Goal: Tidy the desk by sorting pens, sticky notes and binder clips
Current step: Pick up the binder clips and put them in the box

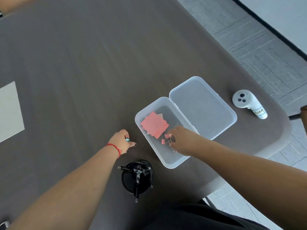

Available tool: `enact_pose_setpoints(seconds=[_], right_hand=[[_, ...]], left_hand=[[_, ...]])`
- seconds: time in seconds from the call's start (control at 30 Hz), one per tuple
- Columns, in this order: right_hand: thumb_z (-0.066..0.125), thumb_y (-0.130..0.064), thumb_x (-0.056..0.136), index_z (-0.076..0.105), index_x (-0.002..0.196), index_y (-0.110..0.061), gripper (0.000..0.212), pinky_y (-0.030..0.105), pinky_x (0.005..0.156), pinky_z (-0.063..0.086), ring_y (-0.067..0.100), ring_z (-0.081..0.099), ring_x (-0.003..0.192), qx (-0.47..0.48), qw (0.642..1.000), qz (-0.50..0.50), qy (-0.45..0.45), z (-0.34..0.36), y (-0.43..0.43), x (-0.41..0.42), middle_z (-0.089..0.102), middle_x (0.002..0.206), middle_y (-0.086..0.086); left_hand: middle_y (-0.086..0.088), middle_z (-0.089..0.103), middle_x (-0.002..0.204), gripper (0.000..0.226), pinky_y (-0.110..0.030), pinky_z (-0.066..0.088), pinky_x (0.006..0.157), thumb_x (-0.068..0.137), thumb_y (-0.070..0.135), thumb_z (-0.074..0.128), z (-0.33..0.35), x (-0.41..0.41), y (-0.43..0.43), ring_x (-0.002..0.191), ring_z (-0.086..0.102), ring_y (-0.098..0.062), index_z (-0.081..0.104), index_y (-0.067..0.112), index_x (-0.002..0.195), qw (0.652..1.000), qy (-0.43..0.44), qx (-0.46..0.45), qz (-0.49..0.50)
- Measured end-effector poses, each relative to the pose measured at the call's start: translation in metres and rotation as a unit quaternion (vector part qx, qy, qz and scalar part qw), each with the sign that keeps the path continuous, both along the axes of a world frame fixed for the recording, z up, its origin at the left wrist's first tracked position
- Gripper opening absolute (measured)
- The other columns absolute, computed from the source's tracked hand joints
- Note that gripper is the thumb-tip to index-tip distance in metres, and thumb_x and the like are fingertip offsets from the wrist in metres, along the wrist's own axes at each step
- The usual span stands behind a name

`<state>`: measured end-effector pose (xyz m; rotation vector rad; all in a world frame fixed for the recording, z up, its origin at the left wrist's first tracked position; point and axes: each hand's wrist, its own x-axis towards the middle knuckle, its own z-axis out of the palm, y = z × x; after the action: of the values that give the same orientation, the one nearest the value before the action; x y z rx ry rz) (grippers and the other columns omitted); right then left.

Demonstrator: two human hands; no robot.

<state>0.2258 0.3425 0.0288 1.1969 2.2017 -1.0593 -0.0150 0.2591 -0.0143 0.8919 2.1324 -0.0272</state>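
Observation:
A clear plastic box (166,161) lies open on the dark desk, its lid (202,110) folded back to the right. Pink sticky notes (153,124) lie inside it at the far end. Pink binder clips (166,138) lie in the box near its middle. My right hand (181,138) reaches into the box, its fingers on one pink clip. My left hand (122,141) rests on the desk just left of the box, pinching a small teal binder clip (127,139). A black pen cup (137,177) with several black pens stands near me.
A white handheld controller (247,102) with a paper label lies at the desk's right corner. A pale sheet (9,112) lies at the left edge. The desk's rounded edge runs close behind the box, with grey floor beyond.

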Motion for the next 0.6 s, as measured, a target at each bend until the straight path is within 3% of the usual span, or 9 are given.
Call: enact_pose_setpoints(seconds=[0.07, 0.13, 0.2, 0.3, 0.4, 0.47, 0.53, 0.6], right_hand=[[0.048, -0.020, 0.092, 0.053, 0.124, -0.023, 0.033, 0.029, 0.087, 0.040, 0.021, 0.050, 0.118, -0.006, 1.000, -0.020, 0.013, 0.008, 0.001, 0.005, 0.049, 0.129, 0.001], [0.048, -0.017, 0.092, 0.054, 0.127, -0.024, 0.036, 0.028, 0.086, 0.041, 0.021, 0.052, 0.115, -0.001, 0.999, -0.040, 0.036, 0.017, 0.005, 0.010, 0.050, 0.128, 0.000], [0.048, -0.018, 0.094, 0.054, 0.128, -0.027, 0.036, 0.027, 0.085, 0.040, 0.021, 0.054, 0.113, -0.002, 0.997, -0.059, 0.058, 0.025, 0.007, 0.016, 0.052, 0.127, -0.001], [0.050, -0.022, 0.096, 0.056, 0.127, -0.028, 0.032, 0.028, 0.091, 0.044, 0.019, 0.056, 0.113, -0.020, 0.993, -0.079, 0.079, 0.030, 0.008, 0.024, 0.054, 0.129, -0.004], [0.050, -0.022, 0.095, 0.059, 0.123, -0.030, 0.030, 0.026, 0.089, 0.046, 0.017, 0.059, 0.108, -0.015, 0.991, -0.110, 0.076, 0.024, 0.008, 0.029, 0.058, 0.124, -0.006], [0.048, -0.018, 0.092, 0.062, 0.116, -0.032, 0.031, 0.029, 0.088, 0.050, 0.017, 0.061, 0.105, -0.014, 0.988, -0.135, 0.077, 0.019, 0.006, 0.031, 0.061, 0.120, -0.007], [0.046, -0.013, 0.091, 0.062, 0.118, -0.031, 0.036, 0.034, 0.093, 0.050, 0.019, 0.060, 0.110, -0.018, 0.988, -0.134, 0.071, 0.018, 0.001, 0.031, 0.060, 0.123, -0.005], [0.046, -0.012, 0.092, 0.061, 0.121, -0.029, 0.037, 0.036, 0.097, 0.049, 0.021, 0.058, 0.113, -0.017, 0.991, -0.116, 0.067, 0.020, -0.006, 0.032, 0.058, 0.127, -0.003]], left_hand=[[-0.007, 0.050, 0.073, 0.021, -0.033, 0.059, 0.059, 0.085, 0.012, 0.067, 0.024, 0.002, 0.008, 0.055, 0.051, -0.018, 0.048, 0.013, 0.076, 0.981, -0.148, 0.009, 0.128], [-0.006, 0.050, 0.072, 0.018, -0.026, 0.060, 0.052, 0.088, 0.005, 0.061, 0.057, 0.007, 0.021, 0.056, 0.049, -0.013, 0.050, 0.011, 0.076, 0.932, -0.285, 0.074, 0.213], [-0.004, 0.050, 0.072, 0.014, -0.022, 0.057, 0.050, 0.089, 0.002, 0.058, 0.091, 0.016, 0.034, 0.053, 0.052, -0.010, 0.054, 0.011, 0.080, 0.915, -0.342, 0.130, 0.168], [-0.003, 0.054, 0.070, 0.014, -0.023, 0.055, 0.050, 0.090, 0.000, 0.056, 0.115, 0.040, 0.043, 0.050, 0.056, -0.009, 0.056, 0.011, 0.081, 0.915, -0.368, 0.146, 0.080], [-0.008, 0.058, 0.069, 0.012, -0.023, 0.056, 0.051, 0.090, 0.003, 0.058, 0.095, 0.083, 0.050, 0.054, 0.058, -0.017, 0.054, 0.012, 0.082, 0.936, -0.328, 0.131, -0.008], [-0.010, 0.063, 0.078, 0.003, -0.028, 0.054, 0.063, 0.088, 0.011, 0.059, 0.062, 0.105, 0.054, 0.069, 0.062, -0.024, 0.057, 0.012, 0.088, 0.967, -0.192, 0.103, -0.135], [-0.012, 0.067, 0.102, 0.019, -0.034, 0.048, 0.085, 0.088, 0.019, 0.056, 0.034, 0.115, 0.054, 0.097, 0.062, -0.028, 0.061, 0.010, 0.104, 0.953, -0.049, 0.062, -0.292], [-0.010, 0.064, 0.115, 0.034, -0.039, 0.047, 0.095, 0.089, 0.026, 0.052, 0.020, 0.117, 0.051, 0.109, 0.059, -0.029, 0.057, 0.014, 0.120, 0.933, -0.004, 0.032, -0.357]])
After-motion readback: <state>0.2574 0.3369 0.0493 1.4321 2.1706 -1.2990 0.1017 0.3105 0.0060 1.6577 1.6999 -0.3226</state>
